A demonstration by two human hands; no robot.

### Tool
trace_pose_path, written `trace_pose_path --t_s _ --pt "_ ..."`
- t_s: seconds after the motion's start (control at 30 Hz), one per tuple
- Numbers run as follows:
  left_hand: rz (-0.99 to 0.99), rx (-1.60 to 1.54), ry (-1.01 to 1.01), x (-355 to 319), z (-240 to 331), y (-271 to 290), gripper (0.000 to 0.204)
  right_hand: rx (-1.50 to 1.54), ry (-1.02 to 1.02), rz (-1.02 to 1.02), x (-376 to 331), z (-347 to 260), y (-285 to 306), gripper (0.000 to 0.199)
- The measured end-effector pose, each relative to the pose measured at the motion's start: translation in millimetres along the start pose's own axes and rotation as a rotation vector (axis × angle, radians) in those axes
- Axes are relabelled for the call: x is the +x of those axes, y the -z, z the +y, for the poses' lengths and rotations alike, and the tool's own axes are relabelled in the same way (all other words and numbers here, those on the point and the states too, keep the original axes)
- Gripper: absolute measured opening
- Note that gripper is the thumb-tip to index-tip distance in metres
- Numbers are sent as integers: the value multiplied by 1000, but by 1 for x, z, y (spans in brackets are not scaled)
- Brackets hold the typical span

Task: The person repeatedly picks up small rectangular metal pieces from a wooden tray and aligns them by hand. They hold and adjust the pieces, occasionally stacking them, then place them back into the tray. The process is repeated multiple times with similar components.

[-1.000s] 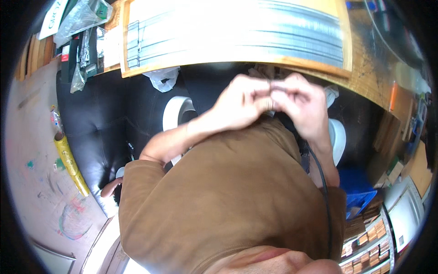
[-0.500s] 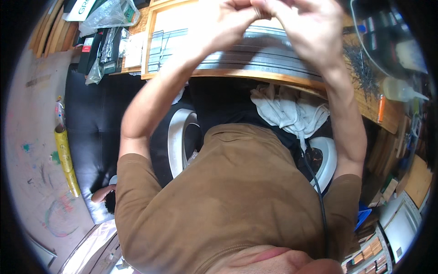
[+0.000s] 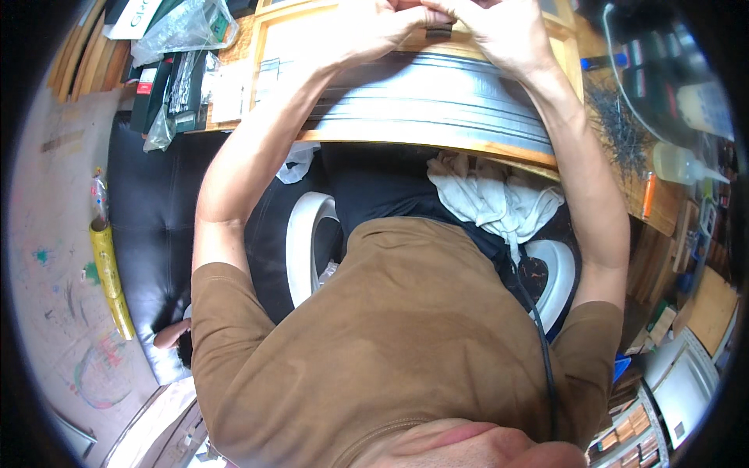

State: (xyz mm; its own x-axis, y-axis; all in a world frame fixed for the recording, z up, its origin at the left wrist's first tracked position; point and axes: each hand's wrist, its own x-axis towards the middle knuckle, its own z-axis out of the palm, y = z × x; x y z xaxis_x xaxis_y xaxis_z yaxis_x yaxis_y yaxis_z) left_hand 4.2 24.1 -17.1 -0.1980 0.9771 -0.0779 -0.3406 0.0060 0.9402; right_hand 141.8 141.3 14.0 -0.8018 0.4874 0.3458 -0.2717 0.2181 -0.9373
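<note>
My left hand (image 3: 374, 30) and my right hand (image 3: 499, 33) meet at the top edge of the picture, above a wooden-framed panel (image 3: 437, 101). The panel has a silvery sheet with long dark lines across it. Fingertips of both hands are pinched close together, and the upper parts of the hands are cut off. A small dark brown piece (image 3: 438, 33) shows just below the fingertips; I cannot tell whether they hold it or it lies behind them. Whatever is between the fingers is too small or hidden to name.
Plastic bags (image 3: 183, 35) and dark boxes (image 3: 164, 90) crowd the left side of the table. On the right lie a heap of thin dark strands (image 3: 616, 117), a squeeze bottle (image 3: 679, 162) and an orange stick (image 3: 649, 195). A whitish cloth (image 3: 491, 199) hangs below the panel.
Both hands have moved slightly up in the picture, still together at the fingertips. More of the silvery panel and the dark brown piece now show below them.
</note>
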Motion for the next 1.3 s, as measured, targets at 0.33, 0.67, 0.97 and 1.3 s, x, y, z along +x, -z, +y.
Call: trace_pose_path --t_s 0.33,0.67,0.97,1.3 --pt "-106 428 -77 -17 57 -40 26 -272 172 165 -23 -54 -9 15" --pt "-197 -160 597 -138 -36 -92 21 555 -796 -19 -209 -35 -10 14" --pt "-73 -240 578 -119 -75 -82 20 659 -758 287 -208 7 -25 15" --pt "18 315 173 -145 -97 -83 15 314 -545 172 -213 9 -29 13"
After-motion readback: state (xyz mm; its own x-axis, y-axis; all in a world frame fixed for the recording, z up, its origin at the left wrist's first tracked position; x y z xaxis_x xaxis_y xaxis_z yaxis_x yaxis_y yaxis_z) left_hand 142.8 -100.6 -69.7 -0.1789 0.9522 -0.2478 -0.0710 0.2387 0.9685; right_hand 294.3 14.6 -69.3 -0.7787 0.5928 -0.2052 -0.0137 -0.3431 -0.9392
